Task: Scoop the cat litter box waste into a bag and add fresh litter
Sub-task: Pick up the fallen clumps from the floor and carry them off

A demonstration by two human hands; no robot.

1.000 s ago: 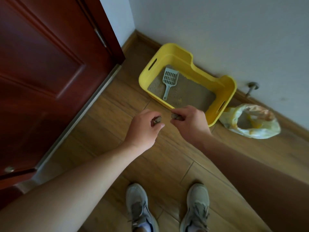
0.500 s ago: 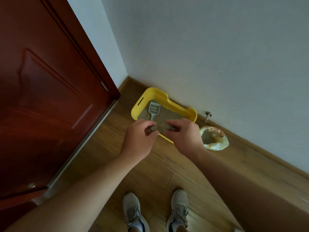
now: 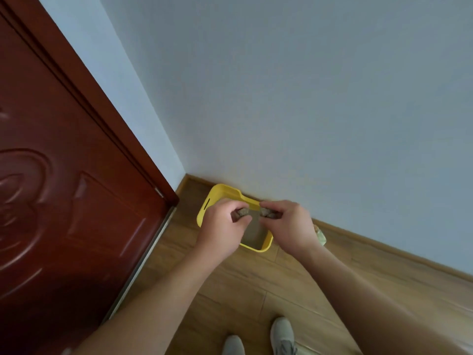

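A yellow litter box with grey litter sits on the wood floor against the wall, mostly hidden behind my hands. My left hand pinches a small grey-brown litter clump between its fingers. My right hand pinches a second clump the same way. Both hands are held up in front of the box, close together, the clumps a little apart. A sliver of the pale waste bag shows past my right wrist. The scoop is hidden.
A dark red door stands on the left with its frame reaching the corner. A grey wall fills the upper view. My two grey shoes stand on the wood floor below.
My head has tilted up, so the box and bag have slid down and shrunk in view. My hands keep the two clumps and now cover the scoop and most of the box.
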